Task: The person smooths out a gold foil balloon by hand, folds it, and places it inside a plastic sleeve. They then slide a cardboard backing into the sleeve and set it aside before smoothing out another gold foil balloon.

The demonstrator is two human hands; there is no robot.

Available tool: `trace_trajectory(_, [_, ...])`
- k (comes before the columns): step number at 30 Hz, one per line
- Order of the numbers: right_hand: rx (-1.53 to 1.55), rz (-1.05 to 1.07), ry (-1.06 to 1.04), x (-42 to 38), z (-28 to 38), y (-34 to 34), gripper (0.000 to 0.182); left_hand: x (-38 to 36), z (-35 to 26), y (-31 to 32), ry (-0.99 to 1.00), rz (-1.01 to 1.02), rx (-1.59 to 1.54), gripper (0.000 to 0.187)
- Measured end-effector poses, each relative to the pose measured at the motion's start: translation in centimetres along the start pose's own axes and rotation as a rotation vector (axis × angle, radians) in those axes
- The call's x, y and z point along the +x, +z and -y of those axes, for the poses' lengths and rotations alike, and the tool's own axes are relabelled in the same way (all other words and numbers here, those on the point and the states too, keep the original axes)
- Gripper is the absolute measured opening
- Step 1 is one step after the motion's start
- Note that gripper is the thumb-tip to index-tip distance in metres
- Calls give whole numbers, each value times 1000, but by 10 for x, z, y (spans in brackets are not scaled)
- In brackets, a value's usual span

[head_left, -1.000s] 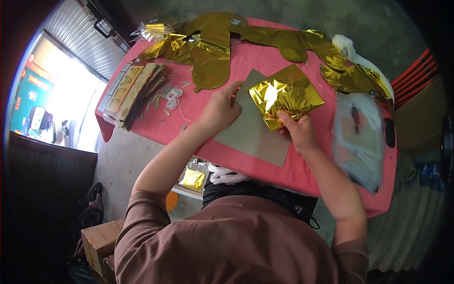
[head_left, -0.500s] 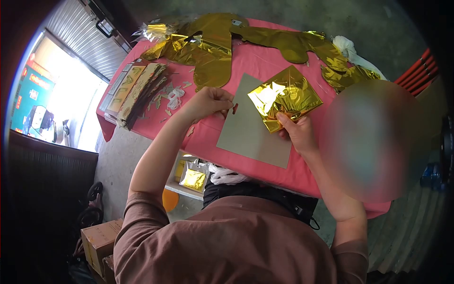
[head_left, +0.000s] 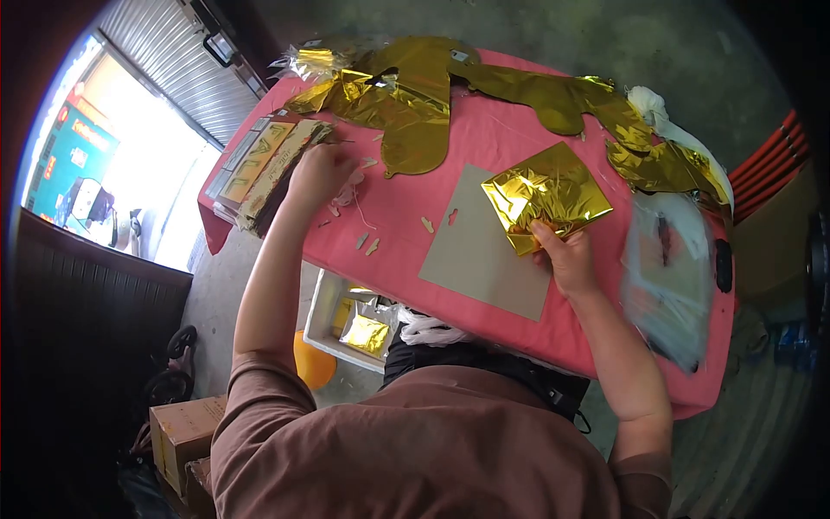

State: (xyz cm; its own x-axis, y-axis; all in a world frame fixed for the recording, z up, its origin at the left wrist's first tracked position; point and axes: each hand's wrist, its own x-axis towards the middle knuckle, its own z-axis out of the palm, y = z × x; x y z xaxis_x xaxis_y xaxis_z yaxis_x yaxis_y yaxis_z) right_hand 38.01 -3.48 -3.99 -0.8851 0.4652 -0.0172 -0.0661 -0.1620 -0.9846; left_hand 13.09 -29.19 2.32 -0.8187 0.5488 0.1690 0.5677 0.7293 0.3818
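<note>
A folded square of gold foil is pinched at its near corner by my right hand, thumb on top. Beneath it lies a grey card with a red-showing hang hole near its left edge. My left hand is beside a stack of printed cards, over a small bundle of white string. Its fingers are curled, and whatever they grip, if anything, is hidden. Small cut-out card scraps lie near that hand.
Large flat gold foil balloons spread along the pink-covered table's far side. Clear plastic bags lie at the right, with a black oblong item by the edge. An open box with gold packets stands below the table's front edge.
My left hand has moved left from the grey card's hang hole to the card stack and string. My right hand still holds the gold foil. The view has shifted slightly.
</note>
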Motion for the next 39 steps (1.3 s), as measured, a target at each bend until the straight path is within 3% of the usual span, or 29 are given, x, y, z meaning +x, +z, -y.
trace_trajectory(2, [4, 9, -8, 2, -4, -4, 8, 7, 10, 2, -165, 91, 108, 28])
trace_trajectory(7, [17, 20, -25, 0, 0, -1, 7, 20, 34, 15, -68, 159, 55, 21])
trace_trajectory(9, [7, -7, -10, 0, 2, 0, 7, 22, 36, 8, -90, 242, -197, 12])
trace_trajectory(10, [9, -6, -10, 1, 1, 1, 7, 20, 27, -2, -90, 242, -195, 12])
trace_trajectory(12, [45, 9, -32, 1, 1, 0, 8, 15, 4, -22, -166, 197, -493, 7])
trace_trajectory(17, [87, -2, -71, 3, 5, -4, 9, 12, -31, -37, -103, 82, -531, 12])
trace_trajectory(19, [118, -37, -83, 5, 12, -8, 10, 6, -59, -33, 71, 1, -583, 18])
trace_trajectory(22, [102, -159, -116, 6, 24, -15, 13, -2, -101, -16, 103, 80, -642, 18])
trace_trajectory(27, [126, -162, -164, 6, 33, -22, 15, -9, -139, 38, 205, 286, -843, 15])
trace_trajectory(32, [168, -125, -183, 5, 34, -22, 11, -27, -150, 73, 199, 482, -812, 14])
trace_trajectory(38, [195, -103, -141, 3, 35, -20, 16, -44, -156, 90, 251, 472, -658, 12])
trace_trajectory(39, [195, -104, -140, 3, 35, -20, 16, -46, -154, 98, 372, 333, -546, 12])
